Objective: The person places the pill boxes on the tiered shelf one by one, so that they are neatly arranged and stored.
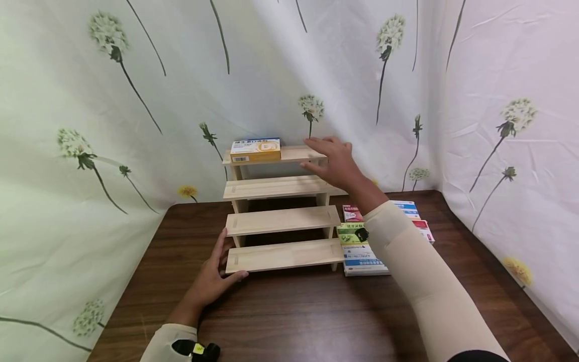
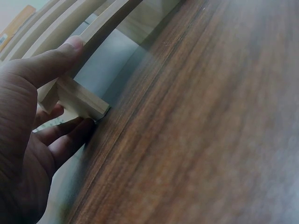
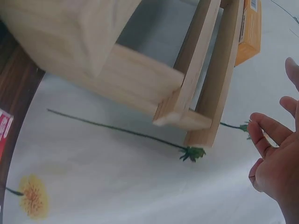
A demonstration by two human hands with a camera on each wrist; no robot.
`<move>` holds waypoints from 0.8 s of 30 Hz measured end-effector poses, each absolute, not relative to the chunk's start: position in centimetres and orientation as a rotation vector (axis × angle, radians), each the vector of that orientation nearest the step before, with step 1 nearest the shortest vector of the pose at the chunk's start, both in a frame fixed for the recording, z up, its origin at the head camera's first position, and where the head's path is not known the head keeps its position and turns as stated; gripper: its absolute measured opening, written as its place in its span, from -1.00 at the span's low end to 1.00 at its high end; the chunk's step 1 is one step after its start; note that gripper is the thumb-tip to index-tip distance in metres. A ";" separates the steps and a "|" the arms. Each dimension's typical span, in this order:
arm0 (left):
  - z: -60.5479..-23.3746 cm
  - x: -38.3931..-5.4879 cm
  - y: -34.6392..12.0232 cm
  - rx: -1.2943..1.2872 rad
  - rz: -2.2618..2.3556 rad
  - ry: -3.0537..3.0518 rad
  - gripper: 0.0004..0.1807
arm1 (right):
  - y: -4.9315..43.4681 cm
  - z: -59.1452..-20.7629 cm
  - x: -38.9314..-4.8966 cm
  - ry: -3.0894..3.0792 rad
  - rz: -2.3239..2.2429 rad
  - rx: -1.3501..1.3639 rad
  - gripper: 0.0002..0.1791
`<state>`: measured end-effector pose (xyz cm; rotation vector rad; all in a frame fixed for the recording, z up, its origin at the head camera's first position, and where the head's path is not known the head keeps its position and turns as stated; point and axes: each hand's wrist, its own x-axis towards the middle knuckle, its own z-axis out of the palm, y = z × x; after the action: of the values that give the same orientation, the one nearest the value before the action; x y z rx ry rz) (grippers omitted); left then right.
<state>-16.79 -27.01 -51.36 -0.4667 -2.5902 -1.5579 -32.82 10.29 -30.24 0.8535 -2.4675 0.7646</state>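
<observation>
A four-tier wooden step rack stands on the table against the curtain. My left hand is at its lower left corner, thumb along the front edge of the bottom shelf and fingers round the side. In the left wrist view, the left hand has its thumb on the shelf and its fingertips by the rack's leg. A white and orange medicine box lies on the left of the top shelf. Above that shelf's right end hovers my right hand, holding nothing, fingers spread in the right wrist view.
Several medicine boxes lie right of the rack, among them a blue and white one, a green one and a red one, partly under my right forearm. A flower-print curtain surrounds the dark wooden table.
</observation>
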 end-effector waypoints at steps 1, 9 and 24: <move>-51.4 -16.8 -27.0 -0.466 -1.562 -2.591 0.42 | 10.6 -30.4 -32.7 -2.463 0.759 0.853 -0.22; -51.3 -16.8 -27.0 -0.460 -1.533 -2.598 0.41 | 13.5 -31.6 -31.4 -2.429 0.769 0.851 -0.22; -51.2 -16.7 -27.0 -0.462 -1.508 -2.603 0.41 | 18.3 -34.8 -29.3 -2.395 0.812 0.801 -0.23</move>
<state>-16.75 -27.01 -51.21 -0.4618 -2.6026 -1.5081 -29.32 18.29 -34.82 0.8007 -2.3948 0.8119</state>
